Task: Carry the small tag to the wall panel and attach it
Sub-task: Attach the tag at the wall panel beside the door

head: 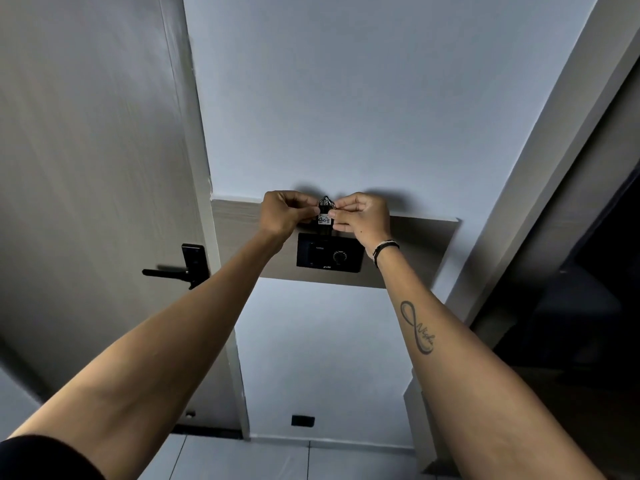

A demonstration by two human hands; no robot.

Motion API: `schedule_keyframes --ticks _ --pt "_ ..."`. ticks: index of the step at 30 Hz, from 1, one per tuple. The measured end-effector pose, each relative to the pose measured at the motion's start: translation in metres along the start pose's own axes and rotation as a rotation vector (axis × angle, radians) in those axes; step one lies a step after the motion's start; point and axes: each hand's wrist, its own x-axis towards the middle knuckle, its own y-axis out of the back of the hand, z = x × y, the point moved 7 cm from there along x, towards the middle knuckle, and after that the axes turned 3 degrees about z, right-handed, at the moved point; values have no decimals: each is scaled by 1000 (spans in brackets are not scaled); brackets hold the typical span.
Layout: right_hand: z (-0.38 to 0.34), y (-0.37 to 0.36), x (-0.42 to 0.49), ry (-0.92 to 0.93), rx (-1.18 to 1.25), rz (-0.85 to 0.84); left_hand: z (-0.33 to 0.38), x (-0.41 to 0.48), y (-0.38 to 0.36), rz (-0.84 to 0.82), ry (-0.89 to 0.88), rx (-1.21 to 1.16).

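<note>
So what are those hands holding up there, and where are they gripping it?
A small black tag with a white numbered label, pinched at its sides by the fingers of both hands.

The small tag (324, 220) looks like matt white paper with dark handwriting, hung from a black strap with a shiny metal ring (327, 201). Just below it, the wall panel (329, 257) is smooth black plastic, faintly glossy, mounted on a matt, wood-grained board (408, 251).

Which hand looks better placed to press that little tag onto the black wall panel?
Probably the right hand: its fingers pinch the tag directly above the black panel; the left hand steadies its other side.
</note>
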Motion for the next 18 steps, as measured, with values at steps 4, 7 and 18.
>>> schedule_keyframes --ticks 4,7,18 --pt "12 -5 1 -3 3 20 -11 -1 2 15 0 -4" --pt "16 -6 2 10 11 46 -14 -1 3 31 -26 -2" --pt "39 -4 -4 62 -91 87 -39 -10 3 52 -39 27"
